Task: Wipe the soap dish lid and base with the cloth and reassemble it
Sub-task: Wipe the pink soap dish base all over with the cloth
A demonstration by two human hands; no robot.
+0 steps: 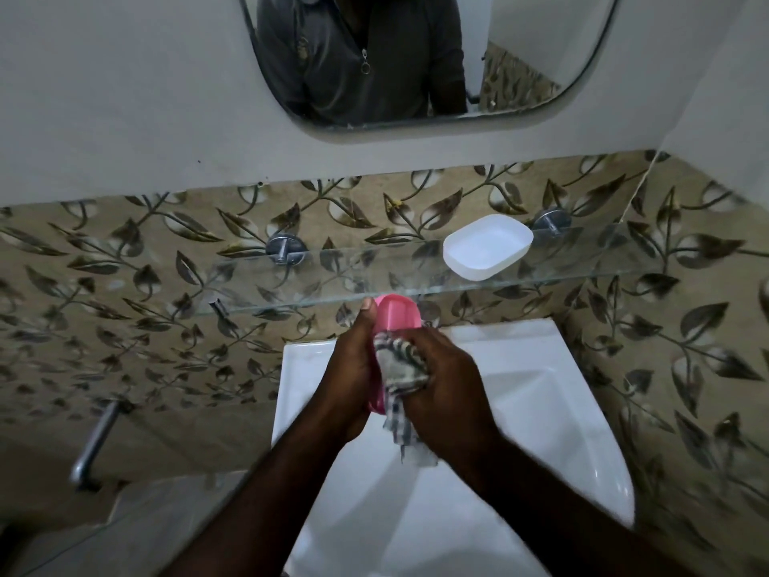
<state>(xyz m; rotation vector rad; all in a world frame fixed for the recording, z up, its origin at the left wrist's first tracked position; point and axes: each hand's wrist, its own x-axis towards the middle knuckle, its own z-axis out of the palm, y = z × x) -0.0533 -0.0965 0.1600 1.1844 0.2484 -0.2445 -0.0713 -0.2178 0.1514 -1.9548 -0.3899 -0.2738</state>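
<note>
— What does the room look like on your feed?

— I see a white basin (561, 368) below me, set against leaf-patterned tiles (125, 264). A glass shelf (333, 281) on chrome mounts (285, 249) crosses the wall above it, with a mirror (520, 47) higher up. A metal pipe (93, 443) juts out at the left.

— Where is the soap dish?

— In two parts. The white half (487, 246) sits open side up on the right of the shelf. The pink half (395, 314) is over the basin's back edge.

— And the hands?

— My left grip (353, 368) wraps round the pink half from the left, one fingertip at its top. My right grip (449, 385) clutches the checked cloth (401, 364), bunched against the pink half, with a tail hanging below.

— How much room is there?

— The shelf's front edge is just above the pink half. The bowl under my wrists is open, and the white half lies well off to the right.
</note>
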